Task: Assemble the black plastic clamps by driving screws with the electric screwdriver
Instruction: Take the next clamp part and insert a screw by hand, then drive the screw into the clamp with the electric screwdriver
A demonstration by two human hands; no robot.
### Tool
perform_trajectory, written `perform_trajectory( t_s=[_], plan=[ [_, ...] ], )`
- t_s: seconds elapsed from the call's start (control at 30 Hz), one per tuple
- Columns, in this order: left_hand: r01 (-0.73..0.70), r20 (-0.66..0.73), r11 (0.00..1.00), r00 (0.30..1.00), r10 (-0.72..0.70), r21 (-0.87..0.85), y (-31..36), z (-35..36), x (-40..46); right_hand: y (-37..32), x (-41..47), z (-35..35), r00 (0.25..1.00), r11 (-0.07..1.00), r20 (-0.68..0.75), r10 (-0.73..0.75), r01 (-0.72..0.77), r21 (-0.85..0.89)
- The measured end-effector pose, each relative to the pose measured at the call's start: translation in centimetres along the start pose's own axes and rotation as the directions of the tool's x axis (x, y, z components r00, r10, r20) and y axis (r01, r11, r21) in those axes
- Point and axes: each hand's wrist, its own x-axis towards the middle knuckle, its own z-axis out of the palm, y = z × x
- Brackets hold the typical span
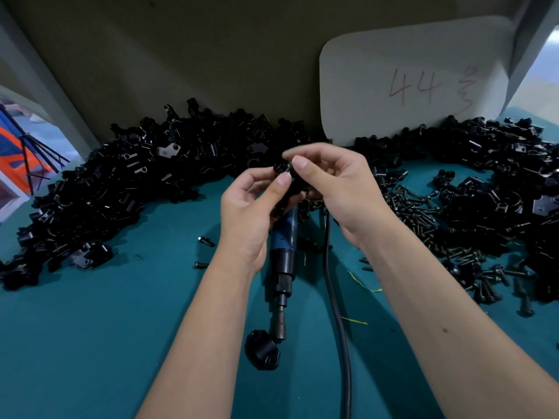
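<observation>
My left hand [251, 213] and my right hand [338, 189] meet above the table's middle, both pinching one small black plastic clamp [282, 170] between thumbs and fingertips. Whether a screw sits in it is hidden by my fingers. The electric screwdriver [282, 261], blue-bodied with a black collar and steel bit, lies flat on the teal table [121, 328] under my hands, its bit pointing toward me. One assembled black clamp [262, 349] rests beside the bit tip. Neither hand touches the screwdriver.
A big heap of black clamp parts [121, 182] curves along the left and back. More parts and a pile of dark screws [423, 213] lie at the right. The screwdriver's black cable [338, 328] runs toward me. Two loose screws [205, 241] lie left of centre. A white card [408, 80] leans on the back wall.
</observation>
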Motion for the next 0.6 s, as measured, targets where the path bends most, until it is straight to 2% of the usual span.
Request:
perform_trajectory(
  t_s=[0.13,0.3,0.4,0.5,0.6],
  plan=[
    [-0.056,0.029,0.996,0.998,0.054,0.07,-0.3,-0.3,0.2,-0.1,-0.1,-0.1,0.999,0.999,0.015,0.042,-0.042,0.006],
    [-0.167,0.07,0.976,0.985,0.159,0.143,-0.2,-0.5,0.5,-0.3,-0.2,0.1,0.999,0.999,0.008,-0.032,0.032,-0.011],
    [-0.222,0.096,0.941,0.974,0.204,0.256,-0.3,-0.6,0.5,-0.2,-0.1,0.2,0.994,0.975,-0.016,-0.107,0.102,-0.2],
    [-0.246,0.1,0.903,0.969,0.226,0.352,-0.4,-0.8,0.5,-0.2,-0.2,0.2,0.985,0.837,0.052,-0.167,0.169,-0.521],
    [-0.312,0.115,0.813,0.949,0.295,0.492,-0.2,-1.3,0.7,-0.1,-0.2,0.3,0.987,0.756,0.085,-0.138,0.161,-0.635]
  ],
)
